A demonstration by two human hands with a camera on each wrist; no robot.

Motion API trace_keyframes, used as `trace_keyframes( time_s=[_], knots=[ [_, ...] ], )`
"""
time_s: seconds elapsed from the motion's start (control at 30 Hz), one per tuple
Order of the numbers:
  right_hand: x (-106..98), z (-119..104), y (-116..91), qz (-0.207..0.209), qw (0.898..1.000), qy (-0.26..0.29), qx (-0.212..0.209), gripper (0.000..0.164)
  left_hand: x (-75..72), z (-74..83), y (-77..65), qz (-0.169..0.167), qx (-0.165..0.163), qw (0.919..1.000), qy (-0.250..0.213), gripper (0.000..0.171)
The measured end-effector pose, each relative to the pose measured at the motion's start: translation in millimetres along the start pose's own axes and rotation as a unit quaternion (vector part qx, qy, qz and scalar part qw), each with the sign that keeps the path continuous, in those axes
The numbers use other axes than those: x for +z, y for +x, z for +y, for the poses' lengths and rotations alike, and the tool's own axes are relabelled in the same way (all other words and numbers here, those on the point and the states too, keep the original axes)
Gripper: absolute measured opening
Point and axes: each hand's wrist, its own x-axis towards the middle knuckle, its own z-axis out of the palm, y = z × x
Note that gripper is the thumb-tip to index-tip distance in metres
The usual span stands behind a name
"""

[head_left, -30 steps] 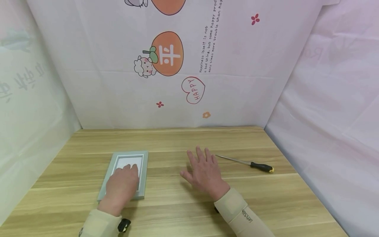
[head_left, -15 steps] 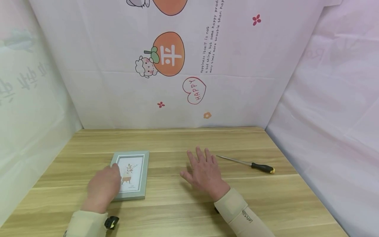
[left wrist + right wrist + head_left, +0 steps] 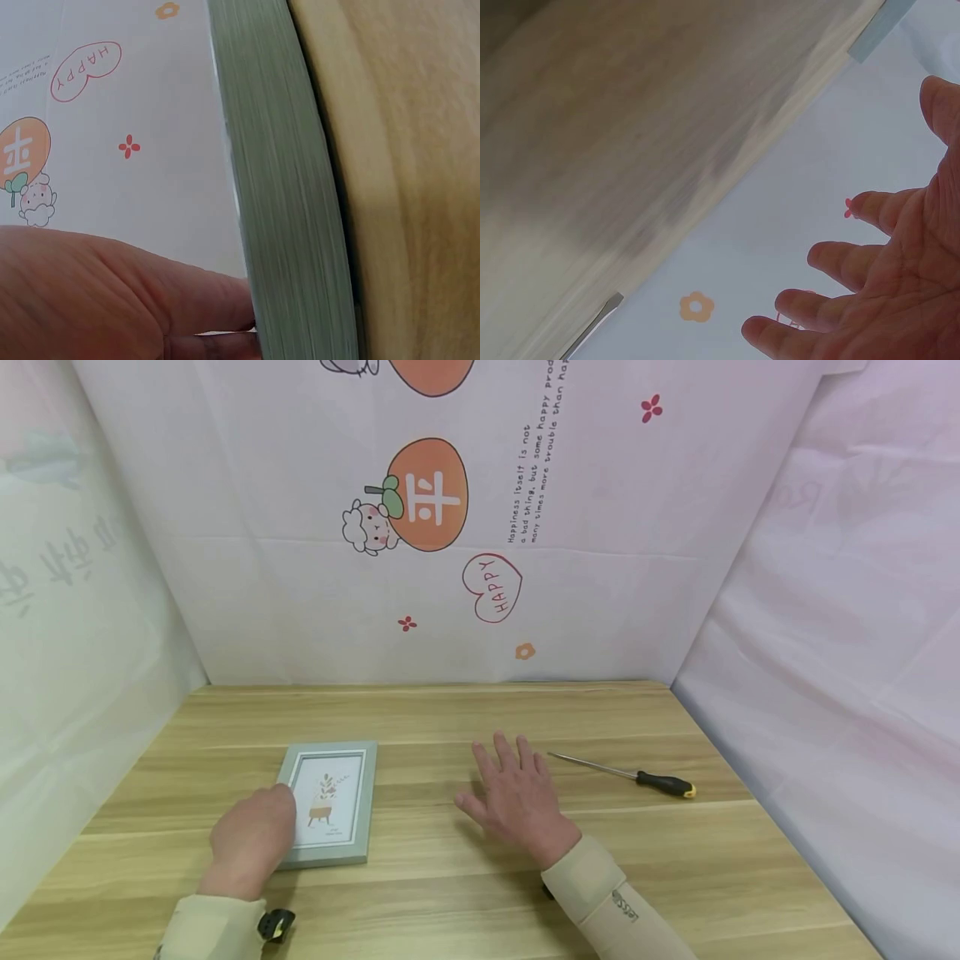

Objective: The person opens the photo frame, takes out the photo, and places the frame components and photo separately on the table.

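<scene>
Well apart: left hand [image 3: 255,835] bent at the frame [image 3: 366,806], right hand [image 3: 517,802] spread near the screwdriver [image 3: 647,778]

Leftmost, a white cloth [image 3: 75,693] hangs beside the table [image 3: 420,893], faint printing showing on it. Next comes the left hand, its pale sleeve [image 3: 213,927] at the bottom of the head view and a black device [image 3: 276,926] at the wrist. Its fingers bend under from the knuckles and it covers part of the frame's left border; the left wrist view shows two digits reaching to the edge of the frame's side. Their tips are hidden, so I cannot tell whether they grip it.

The frame lies face up on the left part of the table, slightly skewed, with a pale green border around a white print [image 3: 337,814] of a leafy plant on a legged stand. Behind the table hangs a patterned back cloth [image 3: 577,610], bearing orange fruit and a red heart lettered HAPPY.

Right of centre is the right hand, back upward, thumb and fingers straight and fanned apart. Just beyond its fingertips lies the screwdriver on the table, thin shaft aimed leftward, black handle ending in yellow. Another white cloth [image 3: 840,635] flanks the table's right edge.
</scene>
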Motion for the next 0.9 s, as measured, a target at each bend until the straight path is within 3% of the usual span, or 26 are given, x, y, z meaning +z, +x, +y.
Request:
trace_keyframes(
  time_s=[0.47, 0.9],
  knots=[
    [-1, -3, 1, -0.021, 1.0, 0.001, 0.005, 0.082, 4.4, 4.6, -1.4, 0.017, 0.029, 0.9994, 0.005, 0.02],
    [-1, -6, 1, -0.017, 1.0, -0.007, -0.004, 0.08, 10.7, 21.0, -4.0, 0.05, 0.061, 0.9966, 0.024, 0.019]
  ],
)
